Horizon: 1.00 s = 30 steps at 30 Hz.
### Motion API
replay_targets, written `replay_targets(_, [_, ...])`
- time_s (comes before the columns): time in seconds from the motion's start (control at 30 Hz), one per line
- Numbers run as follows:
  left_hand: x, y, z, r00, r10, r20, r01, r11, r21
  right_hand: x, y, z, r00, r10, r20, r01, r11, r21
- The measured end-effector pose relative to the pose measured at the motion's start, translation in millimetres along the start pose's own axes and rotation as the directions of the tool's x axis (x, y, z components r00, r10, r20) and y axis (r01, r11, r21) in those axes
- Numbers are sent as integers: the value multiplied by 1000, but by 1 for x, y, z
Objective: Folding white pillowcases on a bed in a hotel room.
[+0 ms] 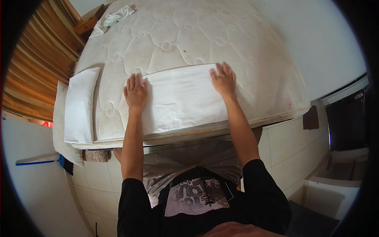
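Note:
A white folded cloth lies flat as a long rectangle near the front edge of a quilted mattress. My left hand rests palm down at the cloth's left end, fingers pointing away from me. At the far right corner, my right hand also lies palm down, its thumb over the cloth's edge. Neither hand grasps anything. Faint wrinkles run across the cloth, mostly on its near side. To the left, another white folded piece sits on the mattress edge.
An off-white pillow leans beside the mattress at left. A crumpled white cloth lies at the far left corner. Brown curtains hang at left, above a blue broom. A white wall borders the right side, over floor tiles.

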State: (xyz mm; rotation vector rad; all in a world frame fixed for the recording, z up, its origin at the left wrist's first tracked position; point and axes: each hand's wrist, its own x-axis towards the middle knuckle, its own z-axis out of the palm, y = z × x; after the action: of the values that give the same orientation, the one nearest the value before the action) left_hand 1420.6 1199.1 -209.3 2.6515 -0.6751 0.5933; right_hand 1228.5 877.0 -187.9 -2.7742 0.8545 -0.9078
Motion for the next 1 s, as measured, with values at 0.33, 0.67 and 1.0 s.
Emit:
replay_targets(0.33, [35,-30,-29,945,-267,188,303,931,-205,38,-31,-27,765,420,488,-552,818,162])
replay_targets(0.67, [63,-10,-50,927,-21,374,338,477,-811,66,34,-18,668,222,711,-740,88,667])
replay_targets(1.0, [67,7,-196,989,-97,-115,-71,370,-926,83,-40,-181,970,-3,242,-241,53,969])
